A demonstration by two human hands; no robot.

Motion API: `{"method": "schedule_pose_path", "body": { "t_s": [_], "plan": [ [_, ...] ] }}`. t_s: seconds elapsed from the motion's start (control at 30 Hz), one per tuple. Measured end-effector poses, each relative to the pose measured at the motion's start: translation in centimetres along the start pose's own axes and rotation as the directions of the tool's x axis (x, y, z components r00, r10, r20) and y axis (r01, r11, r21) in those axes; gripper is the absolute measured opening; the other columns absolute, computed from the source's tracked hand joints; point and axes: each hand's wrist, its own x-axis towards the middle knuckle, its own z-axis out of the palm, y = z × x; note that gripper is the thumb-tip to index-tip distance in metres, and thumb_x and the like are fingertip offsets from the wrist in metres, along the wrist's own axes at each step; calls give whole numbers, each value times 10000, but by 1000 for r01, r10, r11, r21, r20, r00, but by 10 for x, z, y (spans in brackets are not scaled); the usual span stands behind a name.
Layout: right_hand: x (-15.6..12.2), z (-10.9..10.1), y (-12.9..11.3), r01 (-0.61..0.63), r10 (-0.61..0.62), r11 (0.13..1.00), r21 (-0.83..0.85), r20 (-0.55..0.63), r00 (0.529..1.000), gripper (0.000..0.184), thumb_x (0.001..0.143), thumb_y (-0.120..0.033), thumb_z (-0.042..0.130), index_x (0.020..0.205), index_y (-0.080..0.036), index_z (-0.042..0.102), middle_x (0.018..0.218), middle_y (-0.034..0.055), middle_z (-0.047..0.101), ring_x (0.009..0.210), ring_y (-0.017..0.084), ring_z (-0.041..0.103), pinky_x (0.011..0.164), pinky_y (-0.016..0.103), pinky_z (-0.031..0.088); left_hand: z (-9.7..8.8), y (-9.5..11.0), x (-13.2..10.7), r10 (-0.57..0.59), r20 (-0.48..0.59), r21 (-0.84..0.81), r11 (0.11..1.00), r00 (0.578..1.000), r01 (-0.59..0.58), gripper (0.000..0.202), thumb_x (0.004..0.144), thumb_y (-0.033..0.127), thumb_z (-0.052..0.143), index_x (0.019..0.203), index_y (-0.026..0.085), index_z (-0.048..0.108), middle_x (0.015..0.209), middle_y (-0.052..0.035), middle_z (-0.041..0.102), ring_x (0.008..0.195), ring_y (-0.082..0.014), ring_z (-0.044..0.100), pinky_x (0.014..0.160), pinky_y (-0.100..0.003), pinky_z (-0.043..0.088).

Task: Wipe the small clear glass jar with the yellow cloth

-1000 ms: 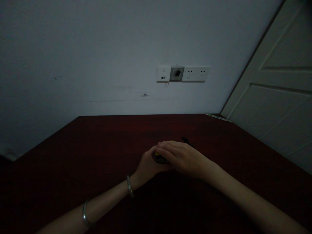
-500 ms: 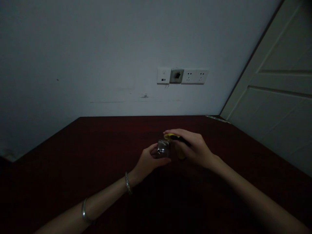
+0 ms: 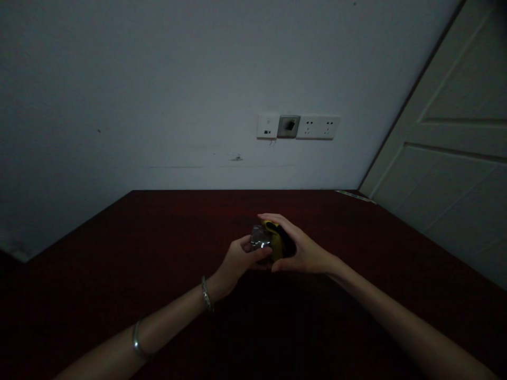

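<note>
Both my hands meet above the middle of a dark red table. My right hand is wrapped round a small yellow and black object, fingers over its top and thumb beneath. My left hand pinches a shiny, silvery part at the left end of that object, between thumb and fingers. I cannot tell in the dim light what the object is. Two metal bangles sit on my left forearm.
A white wall stands behind the table, with a row of sockets and a switch on it. A white panelled door closes the right side. The table's far edge meets the wall.
Both hands have lifted the object off the table. The right hand turned from lying flat over it to cupping it, and the silvery part came into view in the left hand's fingers.
</note>
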Motion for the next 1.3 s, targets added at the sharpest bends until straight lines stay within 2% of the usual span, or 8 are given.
{"method": "schedule_pose_path", "body": {
  "t_s": [0.23,0.4,0.67,0.8,0.97,1.1,1.17,1.3],
  "plan": [
    [-4,13,12,69,-78,993,-90,-94,993,876,575,-379,821,1311,-232,368,1263,122,442,1194,275,444,995,464,404,2,0,-2,-42,23,39,998,999,41,455,602,360,789,939,88,651,939,-120,678,728,-163,637,572,-240,520],
    [-6,14,11,100,-112,982,-162,-68,991,991,551,-408,827,1361,-219,288,1309,152,397,1234,303,395,1008,490,384,3,2,-4,-35,51,71,997,998,32,469,621,395,769,947,82,645,942,-130,681,752,-185,643,563,-250,529],
    [-6,18,3,8,-18,989,-151,-65,998,963,574,-304,802,1374,-197,277,1282,149,409,1192,287,440,993,471,404,3,3,-11,-115,49,103,989,992,110,454,693,493,692,883,84,649,748,-81,656,588,-129,601,556,-276,533],
    [-7,18,-1,-39,27,990,-136,-91,995,963,565,-319,800,1375,-211,289,1252,131,438,1149,276,472,976,467,410,1,2,-13,-129,103,108,987,986,118,526,685,564,663,922,96,630,783,-85,652,629,-148,609,542,-278,533],
    [-7,13,4,-140,142,990,28,-174,974,916,582,-271,785,1362,-228,306,1227,109,469,1133,263,503,992,454,394,0,-7,-5,45,232,87,994,972,-67,585,616,467,768,1046,110,594,1052,-129,647,949,-222,623,854,-351,496],
    [-7,17,10,-200,243,955,218,-194,950,911,588,-321,786,1358,-219,309,1204,107,501,1094,258,542,974,442,414,-2,-12,3,228,238,-9,972,944,-233,900,505,253,861,1284,176,418,1336,-158,492,1215,-295,489,977,-387,431],
    [-8,21,12,-216,262,948,234,-192,946,910,578,-334,793,1353,-223,327,1211,104,509,1109,264,533,988,447,401,-4,-12,4,243,242,5,968,939,-251,980,475,186,866,1318,185,366,1346,-160,483,1225,-309,482,990,-411,424],
    [-9,30,14,-242,287,943,230,-185,940,947,545,-326,819,1356,-223,340,1233,103,508,1144,274,510,1021,445,368,-10,-13,4,221,232,117,960,947,-253,921,484,159,850,1290,173,405,1233,-147,583,1138,-325,557,965,-465,443]
  ]
}}
